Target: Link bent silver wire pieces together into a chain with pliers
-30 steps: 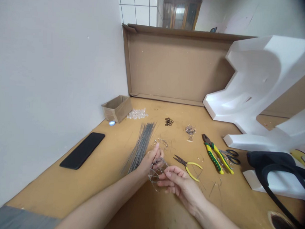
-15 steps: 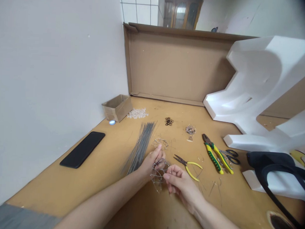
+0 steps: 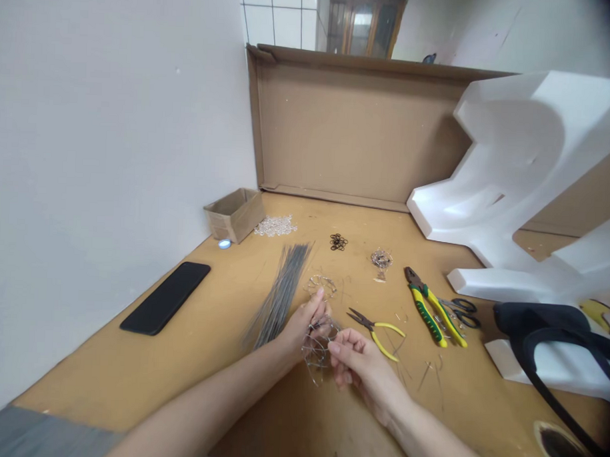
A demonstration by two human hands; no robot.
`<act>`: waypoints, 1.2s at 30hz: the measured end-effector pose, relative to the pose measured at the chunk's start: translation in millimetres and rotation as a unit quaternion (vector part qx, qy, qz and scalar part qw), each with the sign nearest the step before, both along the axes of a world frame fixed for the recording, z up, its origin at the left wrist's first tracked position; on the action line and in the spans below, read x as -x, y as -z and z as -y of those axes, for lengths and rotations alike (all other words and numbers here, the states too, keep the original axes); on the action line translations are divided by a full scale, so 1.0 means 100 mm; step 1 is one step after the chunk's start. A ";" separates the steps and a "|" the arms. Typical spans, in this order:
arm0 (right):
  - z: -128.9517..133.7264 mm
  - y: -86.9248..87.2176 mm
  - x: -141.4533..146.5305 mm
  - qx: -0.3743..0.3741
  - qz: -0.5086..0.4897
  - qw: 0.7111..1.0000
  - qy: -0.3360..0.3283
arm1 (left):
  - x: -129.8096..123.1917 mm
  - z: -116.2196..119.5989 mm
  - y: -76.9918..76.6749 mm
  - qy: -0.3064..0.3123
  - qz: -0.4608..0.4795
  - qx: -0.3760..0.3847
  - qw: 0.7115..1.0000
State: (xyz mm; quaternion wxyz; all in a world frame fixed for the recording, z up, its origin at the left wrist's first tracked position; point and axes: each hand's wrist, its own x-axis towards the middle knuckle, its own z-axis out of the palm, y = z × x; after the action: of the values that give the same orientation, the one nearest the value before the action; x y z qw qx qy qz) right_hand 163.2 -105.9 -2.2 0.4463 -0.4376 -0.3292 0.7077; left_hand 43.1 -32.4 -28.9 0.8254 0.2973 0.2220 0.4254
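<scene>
Tan workbench [image 3: 104,375], white wall [image 3: 98,128]; hands [image 3: 304,325] [image 3: 360,367] hold wire frame [image 3: 315,352].

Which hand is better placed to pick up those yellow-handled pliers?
Probably the right hand: it sits nearest the needle-nose pliers, while the left hand is farther away, wrapped around the wire cage.

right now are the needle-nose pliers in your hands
No, the needle-nose pliers lie on the tabletop beside the right hand; it and the left hand hold a wire frame.

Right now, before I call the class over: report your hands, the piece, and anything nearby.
Left hand and right hand on wire frame. Bundle of thin metal rods beside left hand. Yellow-handled long-nose pliers near right hand, not touching.
</scene>
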 end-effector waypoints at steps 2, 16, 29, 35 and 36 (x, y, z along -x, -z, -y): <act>-0.01 0.00 -0.01 0.006 -0.021 1.000 -0.005 | 0.01 -0.01 0.03 0.007 0.013 0.007 1.000; 0.00 -0.02 -0.02 0.008 -0.069 0.997 -0.018 | 0.01 -0.01 0.00 0.007 0.037 0.012 0.999; -0.01 -0.04 -0.02 -0.006 -0.025 1.000 -0.012 | 0.03 -0.04 0.01 0.034 0.073 0.023 0.997; -0.01 -0.01 -0.04 -0.039 0.048 0.998 -0.006 | 0.06 -0.06 0.02 0.050 0.086 0.022 0.995; -0.01 -0.01 -0.03 -0.048 0.074 0.996 -0.001 | 0.06 -0.06 0.02 0.046 0.080 0.016 0.996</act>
State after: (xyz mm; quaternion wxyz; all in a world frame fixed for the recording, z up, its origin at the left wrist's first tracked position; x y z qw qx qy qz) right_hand 166.6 -104.5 -1.5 0.4404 -0.4665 -0.3951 0.6575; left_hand 37.5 -26.2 -30.8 0.8638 0.2591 0.1483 0.4059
